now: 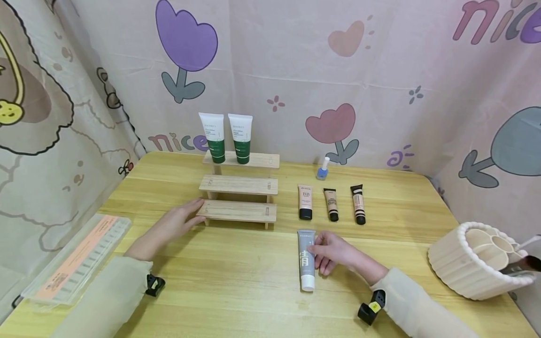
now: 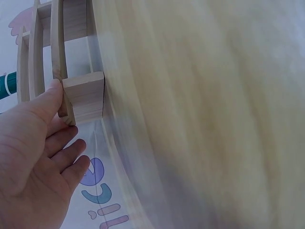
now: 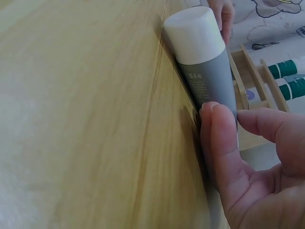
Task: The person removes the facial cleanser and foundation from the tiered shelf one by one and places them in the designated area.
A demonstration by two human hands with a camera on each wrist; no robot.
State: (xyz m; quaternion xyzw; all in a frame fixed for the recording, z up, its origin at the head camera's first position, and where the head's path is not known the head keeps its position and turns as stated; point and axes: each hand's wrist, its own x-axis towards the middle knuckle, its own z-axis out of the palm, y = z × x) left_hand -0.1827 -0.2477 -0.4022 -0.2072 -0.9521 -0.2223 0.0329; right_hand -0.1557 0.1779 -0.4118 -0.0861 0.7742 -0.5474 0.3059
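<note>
My right hand (image 1: pixel 334 251) pinches a grey squeeze tube (image 1: pixel 306 256) with a white cap, thumb on one face and fingers at its edge. The tube lies on the table, cap towards me; the right wrist view shows its cap end (image 3: pixel 198 38) close up. At the left, my left hand (image 1: pixel 182 218) grips the corner of the lowest step of a three-step wooden display stand (image 1: pixel 236 211). In the left wrist view its thumb (image 2: pixel 53 98) lies on the step's edge, fingers beyond it. Two white-and-green tubes (image 1: pixel 216 136) stand upright on the top step.
Right of the stand lie a pink BB tube (image 1: pixel 305 199) and two small beige-and-black tubes (image 1: pixel 331 204). Behind them stands a blue nail polish bottle (image 1: pixel 322 170). A flat clear case (image 1: pixel 76 263) lies at the left edge, a cream brush holder (image 1: pixel 460 263) at the right.
</note>
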